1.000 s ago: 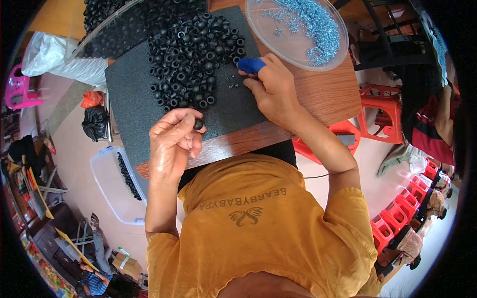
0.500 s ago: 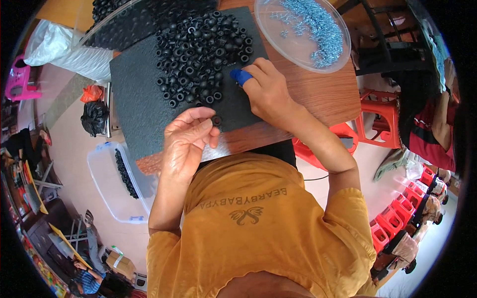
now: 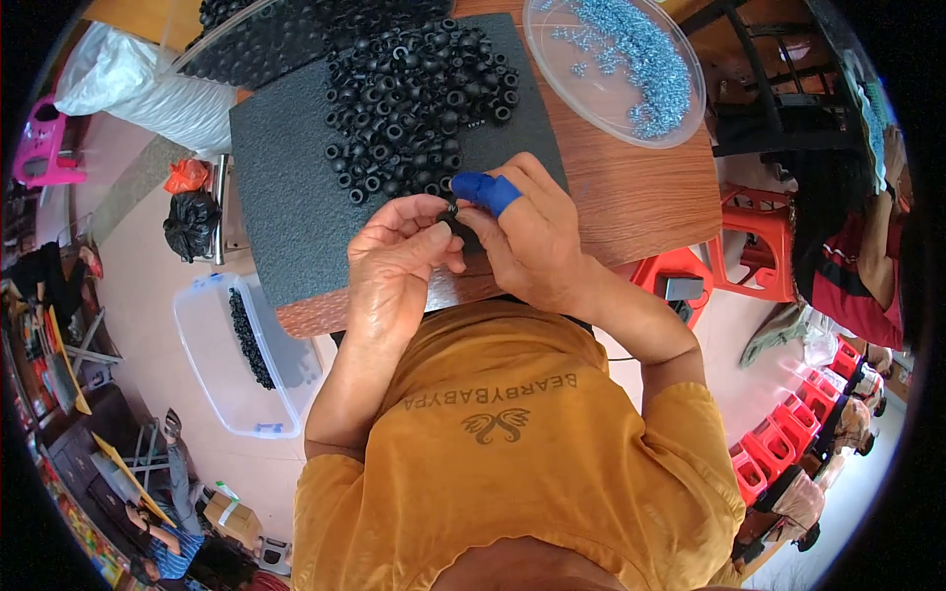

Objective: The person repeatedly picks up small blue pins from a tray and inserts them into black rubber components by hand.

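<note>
The left hand (image 3: 399,261) and the right hand (image 3: 527,241) meet over the near edge of a dark foam mat (image 3: 286,187) on the wooden tabletop (image 3: 641,197). Between their fingertips sits a small black ring (image 3: 453,212), pinched from both sides; most of it is hidden by the fingers, so its exact shape is hard to make out. Both grips are clenched on this ring. The right index finger wears a blue finger cover (image 3: 488,190). Just beyond the hands lies a pile of black rings (image 3: 419,98) on the mat, its far side cut off by the top edge. A clear round dish of small blue-grey metal parts (image 3: 621,64) stands to the right, too small to tell apart. On the floor at left is a clear plastic bin (image 3: 232,355) with more black pieces inside.
</note>
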